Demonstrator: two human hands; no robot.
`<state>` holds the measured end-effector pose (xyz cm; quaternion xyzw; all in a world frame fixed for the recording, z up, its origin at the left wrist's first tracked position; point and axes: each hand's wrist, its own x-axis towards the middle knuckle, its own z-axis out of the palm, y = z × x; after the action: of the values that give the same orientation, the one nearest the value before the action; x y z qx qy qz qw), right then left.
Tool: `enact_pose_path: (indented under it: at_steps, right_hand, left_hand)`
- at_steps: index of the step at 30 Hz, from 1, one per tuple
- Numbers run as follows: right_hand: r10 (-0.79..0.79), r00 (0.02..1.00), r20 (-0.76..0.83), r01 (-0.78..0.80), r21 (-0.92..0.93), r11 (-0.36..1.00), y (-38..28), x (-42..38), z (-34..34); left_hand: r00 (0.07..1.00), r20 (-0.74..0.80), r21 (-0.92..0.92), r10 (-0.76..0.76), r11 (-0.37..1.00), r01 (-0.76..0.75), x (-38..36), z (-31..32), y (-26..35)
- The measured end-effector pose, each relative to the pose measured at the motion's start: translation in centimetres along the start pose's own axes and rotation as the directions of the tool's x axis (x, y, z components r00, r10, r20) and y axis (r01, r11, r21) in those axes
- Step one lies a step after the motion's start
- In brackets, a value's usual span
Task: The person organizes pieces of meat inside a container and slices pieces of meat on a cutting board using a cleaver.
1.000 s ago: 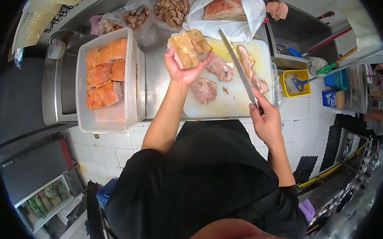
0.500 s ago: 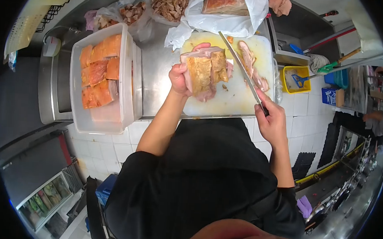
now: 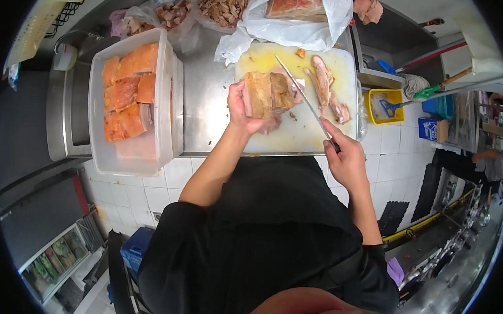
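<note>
My left hand (image 3: 240, 113) grips a thick piece of pork (image 3: 260, 97) by its left side, its browned face turned up, over the white cutting board (image 3: 325, 139). In my right hand (image 3: 348, 158) is the handle of a long knife (image 3: 304, 98). Its blade slants up and left, the tip above the upper right of the pork. A small pale scrap of meat shows beside the pork, partly behind the blade. To the right of the blade lie trimmed strips of meat (image 3: 322, 81).
At left stands a plastic tub (image 3: 129, 164) with orange-brown meat slabs (image 3: 132, 93). Behind the board are a white bag (image 3: 337, 15) around a large meat slab and a bag of cut meat pieces (image 3: 223, 5). A yellow bucket (image 3: 398, 117) stands at right. Another person (image 3: 487, 161) is at the far right.
The pork in my left hand has tipped and sits slightly lower, showing less of its cut side. The knife has moved left, its tip now nearer the pork.
</note>
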<state>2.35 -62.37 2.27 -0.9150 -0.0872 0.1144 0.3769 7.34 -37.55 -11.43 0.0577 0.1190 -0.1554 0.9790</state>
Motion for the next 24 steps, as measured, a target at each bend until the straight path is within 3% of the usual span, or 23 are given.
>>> enact_pose_path:
  at_steps: [1, 5, 7, 10, 14, 15, 16, 17, 18, 20, 22, 24]
  right_hand:
    - [0.069, 0.997, 0.021, -0.069, -0.013, 0.998, -0.2, 0.1, -0.2]
    - [0.088, 0.996, 0.007, -0.088, 0.047, 0.995, 0.6, 0.2, -0.1]
    - [0.093, 0.996, 0.013, -0.093, 0.039, 0.995, 1.2, 0.4, -0.2]
    - [0.117, 0.993, -0.004, -0.117, 0.068, 0.991, 2.4, 0.2, 0.0]
    - [0.179, 0.982, -0.055, -0.172, 0.115, 0.978, 3.5, 0.0, -0.7]
    - [0.158, 0.985, -0.074, -0.148, 0.119, 0.982, 4.1, 0.1, -0.9]
    - [0.179, 0.981, -0.071, -0.168, 0.137, 0.976, 5.0, 0.0, -1.0]
    - [0.2, 0.978, -0.063, -0.189, 0.151, 0.97, 5.8, 0.1, -1.1]
    - [0.182, 0.981, -0.07, -0.171, 0.143, 0.975, 6.4, 0.2, -1.2]
    - [0.212, 0.977, -0.006, -0.207, 0.182, 0.961, 7.6, 0.7, -1.5]
    - [0.181, 0.984, -0.004, -0.176, 0.198, 0.964, 8.1, 1.0, -1.8]
    - [0.229, 0.972, 0.049, -0.232, 0.086, 0.969, 7.6, 1.2, -2.6]
  left_hand:
    - [0.997, -0.071, 0.044, 0.03, 0.999, -0.027, 0.1, 0.4, 0.1]
    - [0.983, -0.121, 0.102, 0.136, 0.987, -0.124, 0.7, 0.6, 0.4]
    - [0.992, 0.041, 0.154, 0.123, 0.98, -0.128, 0.7, -0.3, 0.8]
    - [0.99, 0.125, 0.17, 0.069, 0.981, -0.089, 0.1, 0.5, 0.6]
    - [0.987, 0.113, 0.351, 0.117, 0.924, -0.15, -0.4, 3.6, 0.0]
    - [0.943, 0.235, 0.637, 0.234, 0.696, -0.332, -0.6, 5.7, 0.1]
    - [0.872, 0.386, 0.803, 0.302, 0.355, -0.479, -0.5, 7.6, 0.3]
    - [0.781, 0.497, 0.822, 0.379, 0.083, -0.563, -0.2, 9.0, 0.5]
    - [0.768, 0.51, 0.813, 0.388, 0.076, -0.578, -0.1, 10.3, 0.8]
    - [0.557, 0.798, 0.593, 0.229, -0.46, -0.661, 0.3, 13.2, 1.7]
    - [0.499, 0.846, 0.515, 0.189, -0.534, -0.67, 0.2, 15.9, 2.1]
    - [0.442, 0.891, 0.408, 0.101, -0.602, -0.687, 0.1, 18.1, 2.3]
